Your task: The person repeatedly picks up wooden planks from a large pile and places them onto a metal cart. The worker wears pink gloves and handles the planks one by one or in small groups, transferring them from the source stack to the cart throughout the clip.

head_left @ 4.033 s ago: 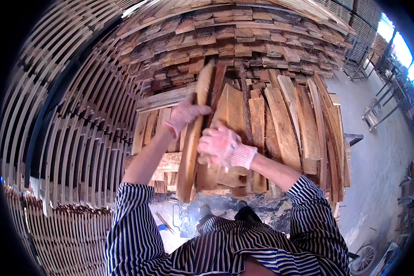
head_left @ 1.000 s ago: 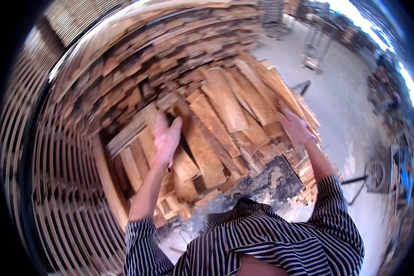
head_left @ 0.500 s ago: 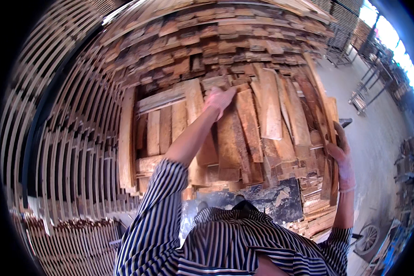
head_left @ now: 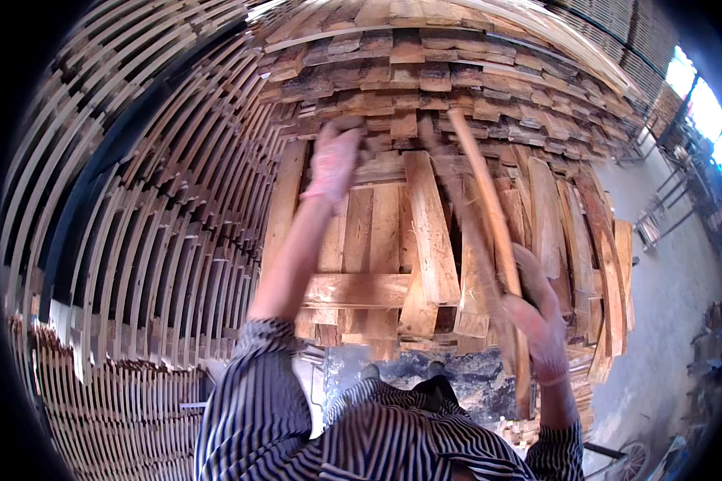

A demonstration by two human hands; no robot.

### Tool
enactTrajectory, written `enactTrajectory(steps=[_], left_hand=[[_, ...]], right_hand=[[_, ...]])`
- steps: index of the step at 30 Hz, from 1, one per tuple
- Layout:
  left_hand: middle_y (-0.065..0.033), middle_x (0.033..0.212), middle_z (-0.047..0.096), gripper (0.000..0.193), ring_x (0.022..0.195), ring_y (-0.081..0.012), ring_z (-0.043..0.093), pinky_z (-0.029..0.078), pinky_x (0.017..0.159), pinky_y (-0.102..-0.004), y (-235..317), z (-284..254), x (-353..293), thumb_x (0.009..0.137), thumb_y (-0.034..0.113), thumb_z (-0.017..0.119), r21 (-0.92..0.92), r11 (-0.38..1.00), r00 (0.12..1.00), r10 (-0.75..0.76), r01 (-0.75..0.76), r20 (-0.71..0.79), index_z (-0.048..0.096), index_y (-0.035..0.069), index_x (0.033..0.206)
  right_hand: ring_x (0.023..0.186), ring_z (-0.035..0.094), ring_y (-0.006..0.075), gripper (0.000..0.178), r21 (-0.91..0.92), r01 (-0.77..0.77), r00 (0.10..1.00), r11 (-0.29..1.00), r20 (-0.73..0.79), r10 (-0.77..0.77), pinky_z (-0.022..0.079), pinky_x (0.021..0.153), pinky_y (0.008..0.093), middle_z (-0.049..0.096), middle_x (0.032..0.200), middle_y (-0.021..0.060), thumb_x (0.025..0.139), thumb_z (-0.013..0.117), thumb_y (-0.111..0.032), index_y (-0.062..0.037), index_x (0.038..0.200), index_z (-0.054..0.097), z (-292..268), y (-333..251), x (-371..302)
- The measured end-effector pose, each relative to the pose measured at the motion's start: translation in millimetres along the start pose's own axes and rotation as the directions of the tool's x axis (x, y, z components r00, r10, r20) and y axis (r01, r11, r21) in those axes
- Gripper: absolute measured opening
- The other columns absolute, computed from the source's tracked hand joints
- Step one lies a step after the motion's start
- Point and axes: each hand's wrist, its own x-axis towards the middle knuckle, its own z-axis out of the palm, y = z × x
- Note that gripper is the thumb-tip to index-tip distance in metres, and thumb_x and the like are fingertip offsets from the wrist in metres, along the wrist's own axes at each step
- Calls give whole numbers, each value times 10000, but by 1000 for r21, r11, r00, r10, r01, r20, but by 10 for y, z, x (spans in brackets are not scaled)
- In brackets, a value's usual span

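Note:
My right hand (head_left: pixel 535 322), in a light glove, is closed round a long narrow wooden board (head_left: pixel 493 210), held on edge above the pile. A second, darker board (head_left: pixel 472 232), smeared by motion, runs close along its left side. My left hand (head_left: pixel 333 164), also gloved, is over the far left part of the pile, near the stacked board ends. Its fingers are blurred, and whether they hold anything is unclear. Between my hands a loose plank (head_left: pixel 431 228) lies slanted over a layer of flat boards (head_left: pixel 358 228), with a crosswise board (head_left: pixel 357 290) at the near side.
Stacked rough boards (head_left: pixel 421 78) rise at the far side. Tall rows of spaced slats (head_left: pixel 148 264) stand along the left. More loose planks (head_left: pixel 545 212) lie to the right of my right hand, beside a grey floor (head_left: pixel 666 276). A wheel (head_left: pixel 635 461) shows at lower right.
My right hand has swung leftward from the pile's right edge, bringing the long board over the middle. My left hand has left the middle planks for the far left. The view has shifted.

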Motion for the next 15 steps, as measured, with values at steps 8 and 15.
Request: enactTrajectory(steps=[8,15], left_hand=[[-79,1031,695,303,919,-175,693,567,778,-315,-562,-600,-402,994,218,656,102,970,953,-236,220,190,651,33,1234],[-148,1524,456,680,1446,-393,404,362,1151,-584,-1030,-506,-618,850,324,755,230,164,235,11,-959,972,503,140,1453]], right_hand=[[1160,609,270,759,92,-1,974,996,225,-19,539,1007,394,544,1408,200,885,723,-197,-77,1565,410,849,-10,253],[1313,534,208,762,-17,109,992,994,57,-108,411,1124,336,546,1443,108,859,746,-172,-50,1547,442,348,-15,0]])
